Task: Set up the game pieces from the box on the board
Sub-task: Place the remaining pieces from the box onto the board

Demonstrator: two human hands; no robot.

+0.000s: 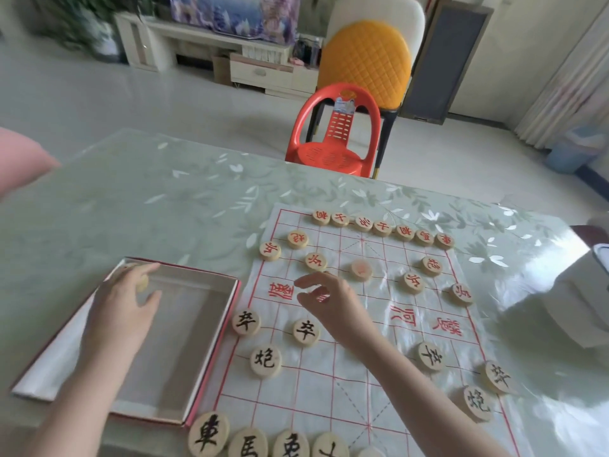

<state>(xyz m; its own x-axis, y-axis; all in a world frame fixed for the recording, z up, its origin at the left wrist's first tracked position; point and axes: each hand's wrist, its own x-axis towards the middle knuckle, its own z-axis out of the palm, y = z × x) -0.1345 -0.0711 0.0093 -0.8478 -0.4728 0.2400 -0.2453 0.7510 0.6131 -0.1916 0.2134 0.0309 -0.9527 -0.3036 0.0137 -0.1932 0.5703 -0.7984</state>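
Xiangqi board (346,374), a thin white sheet with a red grid, lies flat on the desk (131,199) right of centre. Its long axis runs from the near edge away toward the red plastic chair (333,133), skewed slightly clockwise. Near edge of the sheet is cut off by the frame.

Box (184,324), a shallow red-edged tray, sits just left of the board, its right wall touching the board's left edge. Long axis roughly parallel to the board's.

Left hand (122,308) is inside the box at the far-left corner, fingers (150,300) curled on a pale round piece (142,283). The piece is mostly hidden, face unreadable.

Right hand (329,301) hovers over the board's river row, thumb and fingers apart, nothing between them. Just beyond it a red-marked piece (361,269) is blurred, character illegible.

Far rank: seven red pieces (382,228) in a row, characters facing away from the camera; the rank's left end has none. Red cannons and soldiers sit in the rows nearer than it, the leftmost soldier (270,251) off the sheet's edge.

Near side: black soldiers (306,331) and cannons (265,361) face the camera. The black back-rank pieces (208,433) are cropped at the bottom; forearm hides part of the right side.
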